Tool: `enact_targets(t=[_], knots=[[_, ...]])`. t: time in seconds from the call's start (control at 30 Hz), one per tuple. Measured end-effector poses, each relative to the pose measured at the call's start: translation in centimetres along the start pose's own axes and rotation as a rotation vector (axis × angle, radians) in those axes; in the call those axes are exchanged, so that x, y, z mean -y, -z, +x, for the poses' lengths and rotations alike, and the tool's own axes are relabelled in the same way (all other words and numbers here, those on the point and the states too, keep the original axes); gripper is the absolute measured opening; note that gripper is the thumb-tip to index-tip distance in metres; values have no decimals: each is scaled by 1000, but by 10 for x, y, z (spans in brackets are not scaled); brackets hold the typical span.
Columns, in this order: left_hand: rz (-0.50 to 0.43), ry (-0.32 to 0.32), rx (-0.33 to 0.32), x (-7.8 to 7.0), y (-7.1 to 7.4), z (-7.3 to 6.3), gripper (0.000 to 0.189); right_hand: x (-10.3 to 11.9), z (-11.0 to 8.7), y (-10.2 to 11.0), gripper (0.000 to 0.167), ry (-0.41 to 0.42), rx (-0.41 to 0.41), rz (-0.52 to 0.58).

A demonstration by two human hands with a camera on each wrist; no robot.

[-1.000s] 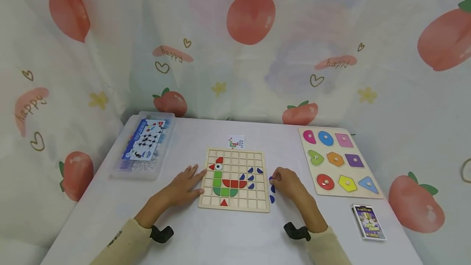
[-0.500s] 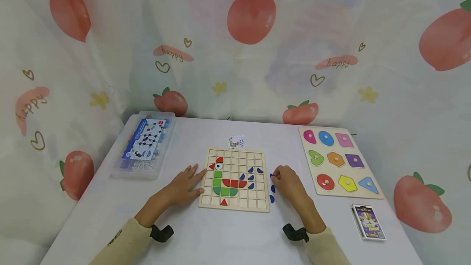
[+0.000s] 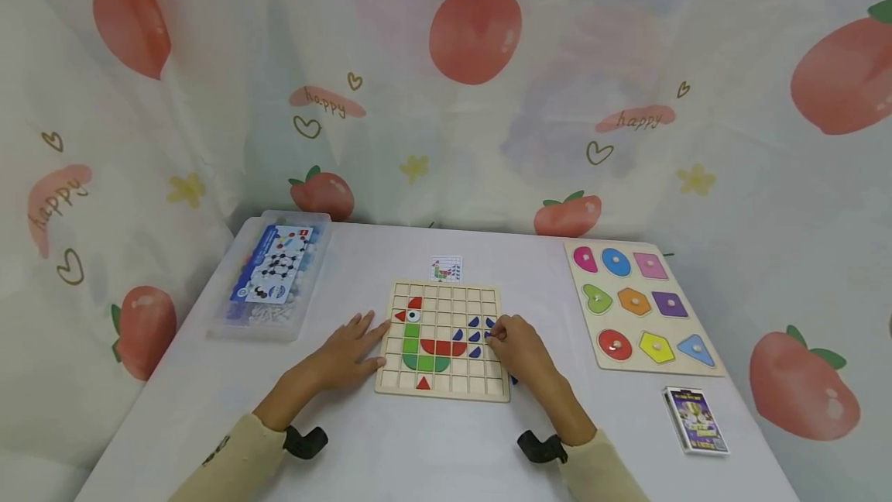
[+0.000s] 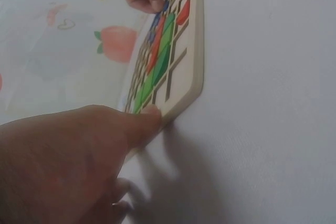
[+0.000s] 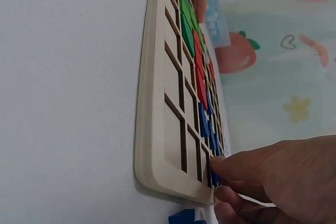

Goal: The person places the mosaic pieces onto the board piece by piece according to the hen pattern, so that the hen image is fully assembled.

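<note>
A wooden grid board [image 3: 446,298] lies on the table, carrying red, green and blue shaped tiles that form a bird. My left hand [image 3: 344,355] rests at the board's left edge, fingers spread; its thumb [image 4: 149,115] touches the rim in the left wrist view. Over the right-hand column, my right hand [image 3: 521,347] pinches a blue tile [image 3: 488,335] between thumb and fingertips. Just left of it sit other blue tiles [image 3: 475,321] in their cells. A loose blue tile [image 5: 182,216] lies beside the board's near right corner in the right wrist view.
Behind the board lies a small picture card [image 3: 446,269] with a similar bird. A clear plastic case [image 3: 279,277] stands at the back left. On the right are a knobbed shape puzzle [image 3: 616,300] and a purple card box [image 3: 697,421].
My right hand has taken a blue tile from the table right of the board and moved left with it over the board's right column. The left hand stays put.
</note>
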State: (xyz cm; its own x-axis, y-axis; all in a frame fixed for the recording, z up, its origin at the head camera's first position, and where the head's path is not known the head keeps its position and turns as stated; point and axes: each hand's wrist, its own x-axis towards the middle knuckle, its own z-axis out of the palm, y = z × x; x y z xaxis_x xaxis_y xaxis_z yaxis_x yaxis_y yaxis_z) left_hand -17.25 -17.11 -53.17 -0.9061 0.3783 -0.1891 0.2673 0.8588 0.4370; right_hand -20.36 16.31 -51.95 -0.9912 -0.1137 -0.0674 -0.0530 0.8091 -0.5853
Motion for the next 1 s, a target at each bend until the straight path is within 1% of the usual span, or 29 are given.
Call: enact_targets(t=[0.17,0.3,0.63,0.8,0.87,0.93,1.0], knots=[[8,3,0,-1,1,1,70,-1,-1,1,11,-4,0,-22],[18,6,-3,0,0,2,70,0,-2,3,11,-15,15,-43],[-4,-4,-10,1,-1,0,69,-1,-4,6,11,-17,15,-85],[-8,-3,-7,1,-1,0,70,-7,-5,19,20,-23,-13,-92],[-3,-2,-5,2,-2,1,70,-12,-5,26,23,-40,-14,-91],[0,-1,-5,2,-2,1,70,-17,-5,31,24,-63,5,-92],[1,-3,-8,2,-3,1,70,-22,-5,34,23,-87,45,-90]])
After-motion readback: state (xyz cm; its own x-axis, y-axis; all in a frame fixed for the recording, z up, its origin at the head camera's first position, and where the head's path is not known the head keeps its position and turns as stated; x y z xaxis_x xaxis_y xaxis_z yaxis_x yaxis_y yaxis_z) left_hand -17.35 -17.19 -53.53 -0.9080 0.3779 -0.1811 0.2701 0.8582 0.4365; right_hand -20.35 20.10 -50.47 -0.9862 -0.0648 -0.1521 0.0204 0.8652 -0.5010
